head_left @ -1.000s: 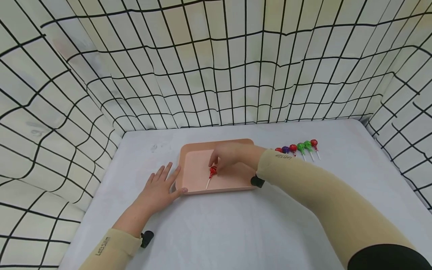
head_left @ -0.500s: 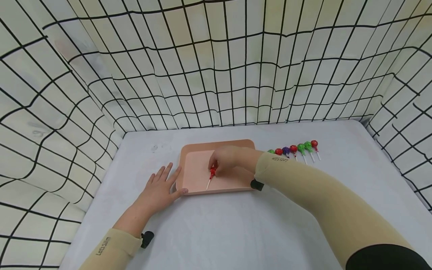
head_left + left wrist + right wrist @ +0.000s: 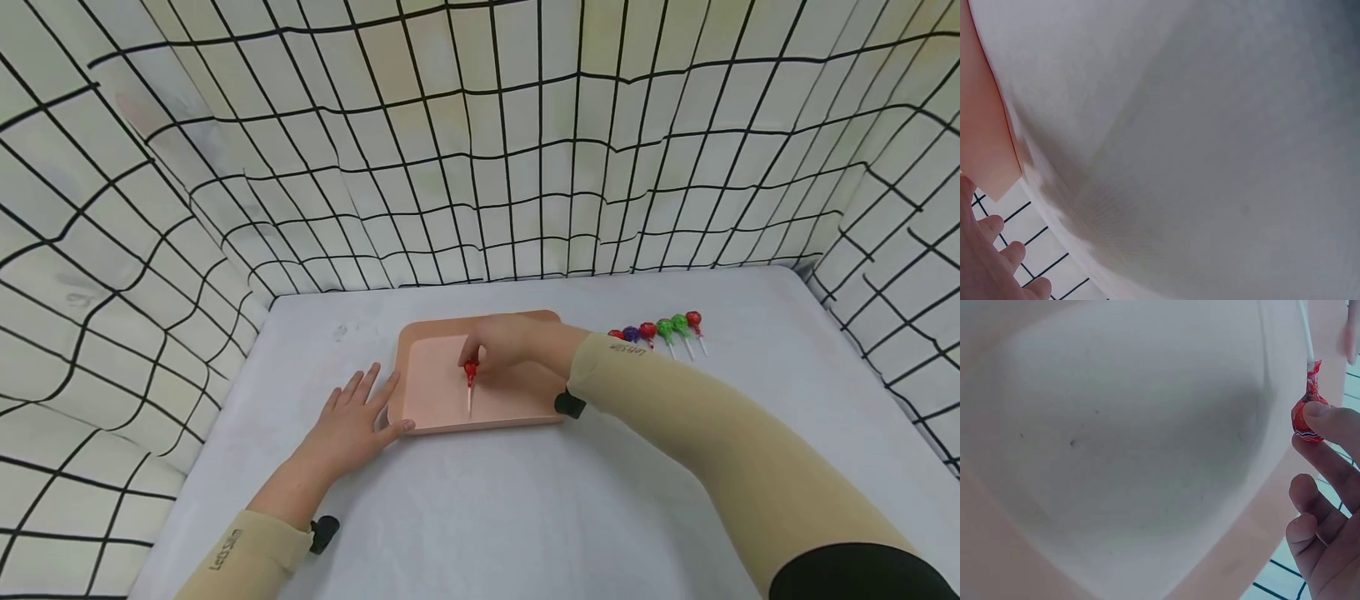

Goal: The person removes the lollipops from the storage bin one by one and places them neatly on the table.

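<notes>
A red-wrapped lollipop (image 3: 470, 377) with a white stick is over the pink tray (image 3: 427, 387), its stick pointing toward the near rim. My right hand (image 3: 504, 343) pinches its candy end between thumb and index finger; the right wrist view shows the red wrapper (image 3: 1310, 415) at the thumb tip, with the other fingers loosely bent. At the tray's near left corner lies my left hand (image 3: 351, 427), fingers spread, the thumb touching the rim. In the left wrist view only part of that hand (image 3: 988, 256) shows, beside the tray's side (image 3: 982, 112).
Several lollipops in red, purple and green wrappers (image 3: 664, 327) lie in a row right of the tray, partly behind my right sleeve (image 3: 675, 400). A white cloth covers the table (image 3: 480, 508). Black grid mesh walls (image 3: 525, 167) stand at the back and sides.
My right hand's fingertips have closed on the red lollipop, and its stick has swung from slanting left to nearly straight toward me. The left hand has stayed in place.
</notes>
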Motion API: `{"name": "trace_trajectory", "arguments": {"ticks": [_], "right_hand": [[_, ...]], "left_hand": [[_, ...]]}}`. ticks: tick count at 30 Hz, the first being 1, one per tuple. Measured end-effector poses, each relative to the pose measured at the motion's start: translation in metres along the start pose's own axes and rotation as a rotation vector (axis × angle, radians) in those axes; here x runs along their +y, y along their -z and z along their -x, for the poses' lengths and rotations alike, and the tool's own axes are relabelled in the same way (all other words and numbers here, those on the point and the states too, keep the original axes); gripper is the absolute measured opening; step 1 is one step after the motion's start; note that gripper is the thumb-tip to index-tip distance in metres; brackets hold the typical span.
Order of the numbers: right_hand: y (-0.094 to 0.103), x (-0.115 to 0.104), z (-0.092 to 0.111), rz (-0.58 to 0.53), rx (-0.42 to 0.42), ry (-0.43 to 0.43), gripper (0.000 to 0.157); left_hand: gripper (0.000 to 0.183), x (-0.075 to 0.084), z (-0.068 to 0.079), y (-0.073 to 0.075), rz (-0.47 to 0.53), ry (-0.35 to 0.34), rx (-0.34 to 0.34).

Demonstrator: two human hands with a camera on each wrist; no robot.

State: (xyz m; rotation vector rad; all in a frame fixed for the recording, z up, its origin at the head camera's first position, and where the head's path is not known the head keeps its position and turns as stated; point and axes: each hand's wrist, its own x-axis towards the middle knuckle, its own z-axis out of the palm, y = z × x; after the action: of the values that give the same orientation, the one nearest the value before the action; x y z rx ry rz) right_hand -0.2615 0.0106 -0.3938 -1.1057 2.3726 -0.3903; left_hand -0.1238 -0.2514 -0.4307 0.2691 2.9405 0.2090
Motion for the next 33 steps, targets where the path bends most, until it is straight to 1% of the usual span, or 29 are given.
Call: {"name": "trace_trajectory", "arguments": {"ticks": [8, 16, 20, 26, 33], "right_hand": [[0.012, 0.005, 0.007, 0.04, 0.022, 0.022, 0.029], [0.023, 0.021, 0.023, 0.06, 0.079, 0.027, 0.031], [0.029, 0.031, 0.034, 0.039, 0.109, 0.003, 0.031], [0.036, 0.053, 0.056, 0.005, 0.17, -0.088, 0.031], [0.045, 0.081, 0.089, -0.027, 0.211, -0.159, 0.031]], "left_hand": [[0.09, -0.001, 0.0, 0.0, 0.005, -0.006, -0.004], [0.09, -0.003, 0.0, -0.002, 0.008, -0.012, 0.004], [0.091, -0.005, -0.001, -0.002, 0.007, -0.017, 0.009], [0.09, -0.004, -0.002, -0.001, 0.009, -0.021, 0.01], [0.089, -0.001, 0.0, 0.001, 0.013, -0.026, 0.012]]}}
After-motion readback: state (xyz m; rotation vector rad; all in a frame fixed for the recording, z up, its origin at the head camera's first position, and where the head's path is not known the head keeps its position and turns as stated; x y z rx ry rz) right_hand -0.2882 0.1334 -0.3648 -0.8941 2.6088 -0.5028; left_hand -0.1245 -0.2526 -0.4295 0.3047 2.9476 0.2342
